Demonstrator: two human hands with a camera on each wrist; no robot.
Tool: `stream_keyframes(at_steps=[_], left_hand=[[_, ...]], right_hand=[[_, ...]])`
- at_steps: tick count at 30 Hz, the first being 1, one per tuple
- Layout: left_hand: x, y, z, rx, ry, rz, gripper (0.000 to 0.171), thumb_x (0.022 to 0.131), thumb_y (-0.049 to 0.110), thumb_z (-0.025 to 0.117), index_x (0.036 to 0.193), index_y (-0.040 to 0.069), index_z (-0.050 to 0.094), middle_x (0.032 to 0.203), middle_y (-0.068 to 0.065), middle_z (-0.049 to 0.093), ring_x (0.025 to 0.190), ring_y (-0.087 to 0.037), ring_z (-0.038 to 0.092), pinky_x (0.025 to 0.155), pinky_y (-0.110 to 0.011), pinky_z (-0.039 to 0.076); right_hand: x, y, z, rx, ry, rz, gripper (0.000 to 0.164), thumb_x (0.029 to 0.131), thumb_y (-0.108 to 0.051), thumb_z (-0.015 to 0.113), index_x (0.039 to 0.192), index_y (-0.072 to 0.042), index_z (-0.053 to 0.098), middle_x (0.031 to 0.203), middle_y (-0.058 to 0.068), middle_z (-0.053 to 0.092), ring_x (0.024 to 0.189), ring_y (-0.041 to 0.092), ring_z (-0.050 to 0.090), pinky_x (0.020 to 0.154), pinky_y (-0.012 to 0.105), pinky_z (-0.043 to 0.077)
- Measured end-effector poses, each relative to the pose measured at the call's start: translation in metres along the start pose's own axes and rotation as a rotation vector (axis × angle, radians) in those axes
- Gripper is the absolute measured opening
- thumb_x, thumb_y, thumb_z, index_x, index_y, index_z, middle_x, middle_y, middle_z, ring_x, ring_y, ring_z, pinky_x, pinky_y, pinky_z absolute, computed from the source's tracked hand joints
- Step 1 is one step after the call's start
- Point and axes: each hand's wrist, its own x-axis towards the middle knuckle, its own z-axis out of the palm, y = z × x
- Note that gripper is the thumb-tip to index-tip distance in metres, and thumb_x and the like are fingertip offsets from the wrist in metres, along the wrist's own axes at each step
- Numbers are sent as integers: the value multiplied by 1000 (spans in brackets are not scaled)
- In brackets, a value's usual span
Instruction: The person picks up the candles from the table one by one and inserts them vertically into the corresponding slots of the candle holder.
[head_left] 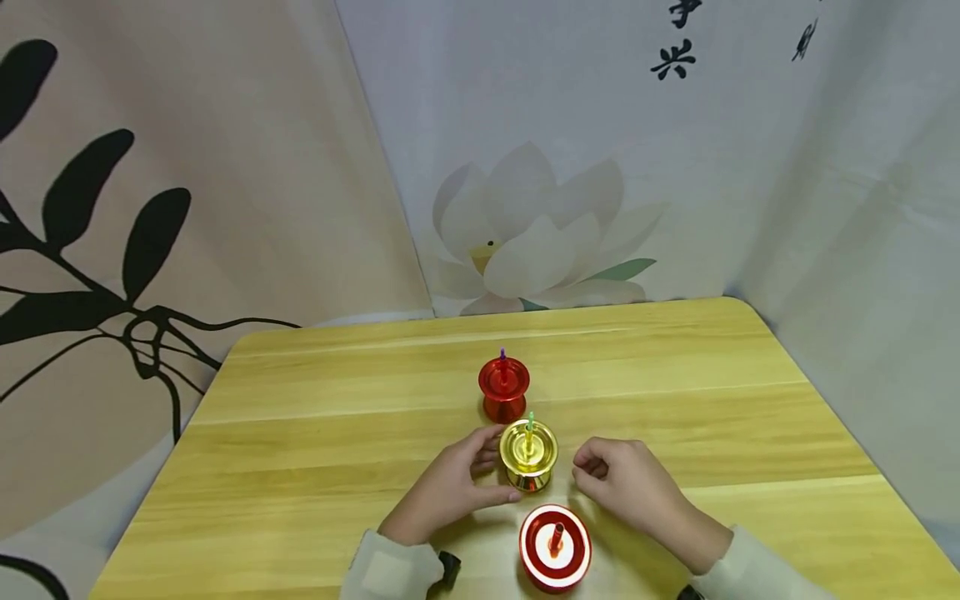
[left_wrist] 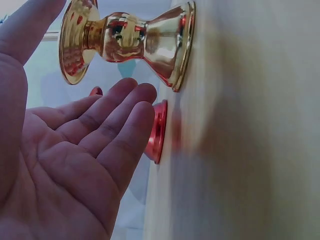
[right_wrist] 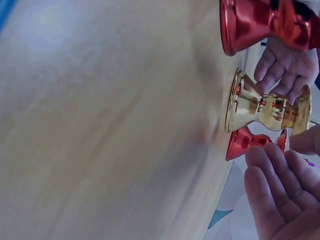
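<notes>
A gold candle holder (head_left: 528, 454) with a thin green candle stands upright between the two hands. To its left is my left hand (head_left: 462, 483), palm toward it and fingers loosely spread; in the left wrist view the fingers (left_wrist: 122, 130) hold nothing, and a gap shows between them and the gold holder (left_wrist: 125, 37). On the other side my right hand (head_left: 630, 479) is apart from the holder, its fingers loosely bent with nothing in them. Behind stands a red candle holder (head_left: 504, 392) with a purple candle. Nearer the front is another red candle holder (head_left: 555, 550) with a red candle.
The three holders stand in a rough line on a light wooden table (head_left: 300, 467). The table's far edge meets a hanging cloth (head_left: 562, 100) printed with a lotus and dark characters. A cloth with dark leaves hangs at the left.
</notes>
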Motion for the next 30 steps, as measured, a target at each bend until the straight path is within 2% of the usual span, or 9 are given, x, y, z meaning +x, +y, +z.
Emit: stream_keyframes(at_steps=[4,12,22,30], left_hand=[[-6,0,0,28,8,-17,86,78,35,88,150,18,44,130,3,62,121,-20,61,104,-34,48],[-17,5,0,38,22,-11,88,79,34,87,150,7,42,133,-5,62,122,-24,61,104,-37,48],[-40,11,6,27,10,-6,89,77,37,88,149,8,43,135,-5,62,123,-23,60,105,-35,47],[-53,19,10,55,-8,28,92,76,44,86,149,7,43,137,-6,61,123,-23,60,107,-36,46]], right_hand=[[-3,0,-3,1,6,-15,11,84,-8,74,81,-18,70,75,-14,67,69,-3,61,63,20,54],[-6,-2,-9,0,9,-41,8,85,-8,75,84,-16,71,76,-13,67,69,-1,61,63,20,54],[-17,-1,-10,3,9,-6,8,85,-8,75,84,-16,72,77,-13,68,70,0,62,65,20,55],[-25,0,-8,8,12,4,9,85,-8,74,83,-17,71,76,-15,66,70,-2,61,65,20,55]])
